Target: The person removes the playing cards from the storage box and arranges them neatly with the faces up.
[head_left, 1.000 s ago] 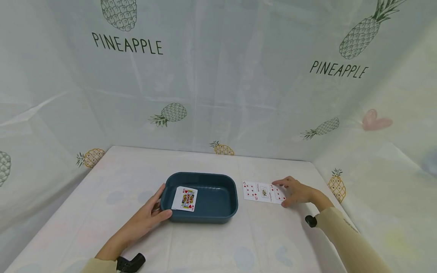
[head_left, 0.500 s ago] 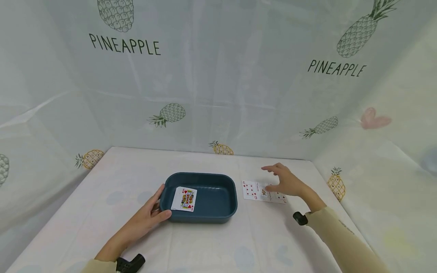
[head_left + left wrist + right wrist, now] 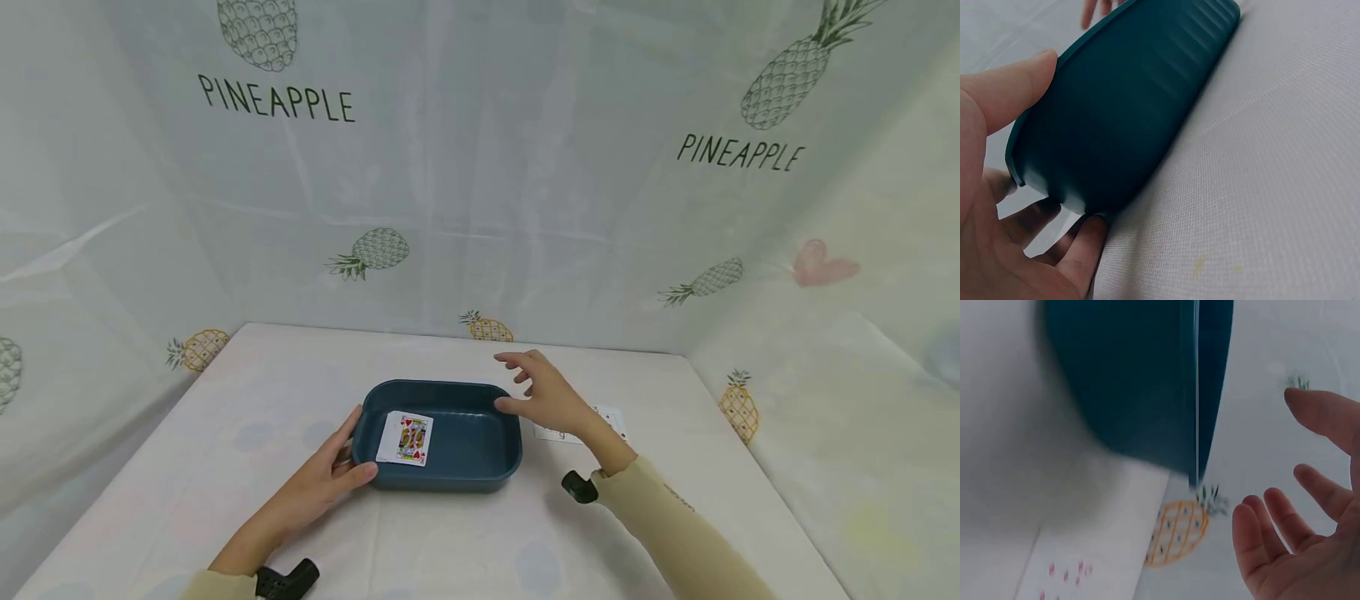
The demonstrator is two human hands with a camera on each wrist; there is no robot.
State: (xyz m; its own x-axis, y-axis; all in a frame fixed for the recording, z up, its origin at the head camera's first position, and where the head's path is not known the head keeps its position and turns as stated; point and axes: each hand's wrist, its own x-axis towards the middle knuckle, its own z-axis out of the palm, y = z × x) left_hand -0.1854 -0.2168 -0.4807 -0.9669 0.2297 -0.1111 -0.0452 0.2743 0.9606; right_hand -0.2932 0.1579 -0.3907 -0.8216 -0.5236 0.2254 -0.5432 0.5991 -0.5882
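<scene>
A dark blue-green rectangular tray sits on the table. My left hand grips its left end, and in the left wrist view the thumb lies over the rim while the other fingers bear on the outer wall. A small stack of playing cards, king of hearts on top, lies in the tray's left part. Over the tray's right end hovers my right hand, fingers spread and slightly bent, holding nothing; the right wrist view shows the hand apart from the tray's rim. Playing cards on the table are partly hidden behind the right wrist.
A white patterned cloth covers the table. Behind it rises a pale curtain printed with pineapples. Black wrist cameras are strapped to the left wrist and right wrist.
My right hand has lifted off the row of cards on the table and moved left to above the tray's right end. The left hand, tray and stack have stayed put.
</scene>
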